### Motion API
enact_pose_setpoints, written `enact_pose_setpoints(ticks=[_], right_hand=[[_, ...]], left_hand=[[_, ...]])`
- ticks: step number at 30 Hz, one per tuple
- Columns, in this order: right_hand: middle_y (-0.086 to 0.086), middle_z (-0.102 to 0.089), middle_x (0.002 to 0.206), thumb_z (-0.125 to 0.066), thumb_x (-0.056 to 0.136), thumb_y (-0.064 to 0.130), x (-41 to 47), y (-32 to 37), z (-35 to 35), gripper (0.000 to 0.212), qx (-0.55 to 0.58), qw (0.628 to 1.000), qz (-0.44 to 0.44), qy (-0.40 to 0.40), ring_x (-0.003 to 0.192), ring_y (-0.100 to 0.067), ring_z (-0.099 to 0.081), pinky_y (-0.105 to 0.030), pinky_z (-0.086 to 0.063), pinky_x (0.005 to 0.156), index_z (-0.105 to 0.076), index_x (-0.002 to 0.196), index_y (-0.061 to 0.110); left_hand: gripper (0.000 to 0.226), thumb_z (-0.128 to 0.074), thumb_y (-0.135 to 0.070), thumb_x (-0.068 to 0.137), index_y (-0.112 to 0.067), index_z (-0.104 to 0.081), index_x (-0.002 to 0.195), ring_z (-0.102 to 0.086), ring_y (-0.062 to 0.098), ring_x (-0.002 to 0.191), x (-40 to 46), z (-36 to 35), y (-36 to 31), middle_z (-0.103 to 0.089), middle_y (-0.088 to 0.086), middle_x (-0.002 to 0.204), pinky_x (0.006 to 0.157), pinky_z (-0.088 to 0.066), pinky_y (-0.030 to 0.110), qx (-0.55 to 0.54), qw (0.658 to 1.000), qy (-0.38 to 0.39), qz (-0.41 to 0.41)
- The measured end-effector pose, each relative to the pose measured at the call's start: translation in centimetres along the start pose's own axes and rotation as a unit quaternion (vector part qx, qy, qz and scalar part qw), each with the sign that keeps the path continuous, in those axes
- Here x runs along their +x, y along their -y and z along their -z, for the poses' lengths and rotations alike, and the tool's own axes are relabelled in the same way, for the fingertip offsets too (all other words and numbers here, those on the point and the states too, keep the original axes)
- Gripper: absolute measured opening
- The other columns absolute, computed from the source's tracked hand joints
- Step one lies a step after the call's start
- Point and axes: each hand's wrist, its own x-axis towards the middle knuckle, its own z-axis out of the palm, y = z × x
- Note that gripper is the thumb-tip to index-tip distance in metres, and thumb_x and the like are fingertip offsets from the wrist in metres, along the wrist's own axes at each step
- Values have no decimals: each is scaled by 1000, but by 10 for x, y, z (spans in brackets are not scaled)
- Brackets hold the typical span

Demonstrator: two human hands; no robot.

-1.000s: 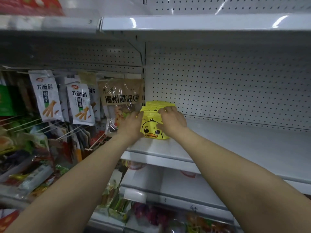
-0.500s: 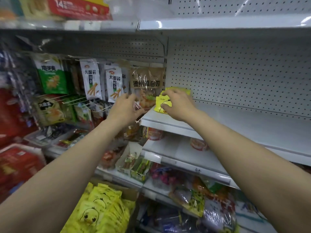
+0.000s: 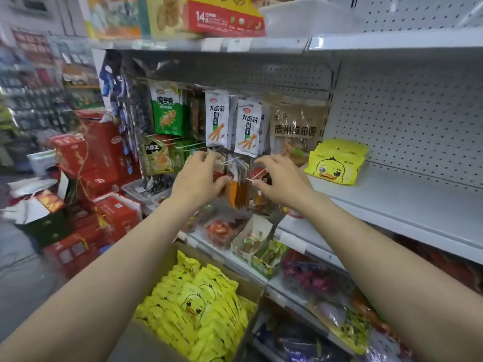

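red cartons [image 3: 104, 178]: stacked on the floor far left, beside the rack; stock parked clear of the work.
green packet [image 3: 167, 113]: hangs on a peg hook, face out so the label reads.
left hand [image 3: 198, 176]: mid-air in front of the hooks, fingers loosely curled, gripping nothing; thumb close to the small orange packets, contact cannot be told.
open carton [image 3: 156, 343]: on the floor under both arms, right below the shelf so refills are a short reach.
carton duck packets [image 3: 198, 304]: yellow, piled loose inside the carton, lots left.
small orange packets [image 3: 239, 190]: hang on a low hook between the two hands.
white packets [image 3: 245, 129]: two rows on hooks just above the hands, face out.
right hand [image 3: 283, 180]: level with the left, fingers relaxed and half bent, empty; near the hook tips, apart from the shelf stack.
brown packet [image 3: 298, 129]: hangs at the bay's right edge, just left of the stack.
shelf duck stack [image 3: 337, 163]: the worked item; sits at the left end of the white shelf, duck face forward for shoppers, pushed back near the pegboard.
white shelf [image 3: 407, 197]: bare to the right of the stack.
step (judged): hands free between loads; next likely down to the carton for more.
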Motion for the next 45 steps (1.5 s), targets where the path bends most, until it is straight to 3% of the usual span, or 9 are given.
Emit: enact_pose_setpoints(ticks=[7,13,21,25,29,36,42,45], right_hand=[[3,-41,149,-56,95,47,63,38,-63,54,31,998,20,53,137,-23,-36,-38,-37,106,-42,143,29],[2,-42,148,-56,94,48,128,60,-144,52,47,993,-6,106,137,-22,-36,-38,-39,105,-42,141,30],[-3,-50,137,-61,89,44,160,80,-285,53,67,967,-96,226,129,-28,-46,-42,-46,98,-48,136,26],[-9,-49,140,-63,92,34,138,83,-343,52,94,936,-132,312,130,-29,-44,-29,-32,97,-48,139,17],[-10,-56,130,-62,91,44,104,81,-406,47,114,904,-162,380,122,-31,-51,-37,-45,91,-55,129,18],[-8,-55,135,-66,90,44,14,82,-495,50,179,796,-260,516,122,-29,-52,-35,-44,90,-53,132,20],[-8,-52,140,-68,89,40,-20,75,-534,56,209,774,-295,520,125,-27,-51,-36,-44,97,-49,137,18],[-4,-52,140,-72,86,38,-25,72,-547,58,225,771,-312,508,125,-24,-52,-35,-44,98,-49,137,21]], left_hand=[[55,-63,-46,87,-22,-46,134,-47,31,116,21,-29,87,-49,10,126,93,-47,46,20,999,26,24],[53,-60,-44,90,-20,-46,135,-47,32,119,50,-79,173,-47,10,131,92,-48,48,19,996,79,32],[55,-63,-39,87,-13,-49,134,-47,40,120,58,-180,278,-50,18,128,97,-45,48,-22,973,224,51],[56,-69,-36,85,-15,-51,134,-48,37,121,33,-233,310,-51,19,128,101,-41,42,-70,946,308,77],[56,-73,-35,82,-14,-54,130,-49,37,121,-11,-283,334,-55,21,123,97,-39,39,-100,912,386,96],[64,-76,-46,78,-26,-54,135,-51,33,119,-118,-356,349,-55,16,128,98,-41,38,-170,775,592,142],[64,-82,-42,72,-27,-59,130,-50,24,126,-171,-390,343,-58,4,134,103,-41,41,-242,721,638,120],[65,-86,-39,67,-27,-63,126,-52,22,122,-182,-403,342,-60,3,132,104,-41,39,-252,720,635,118]])
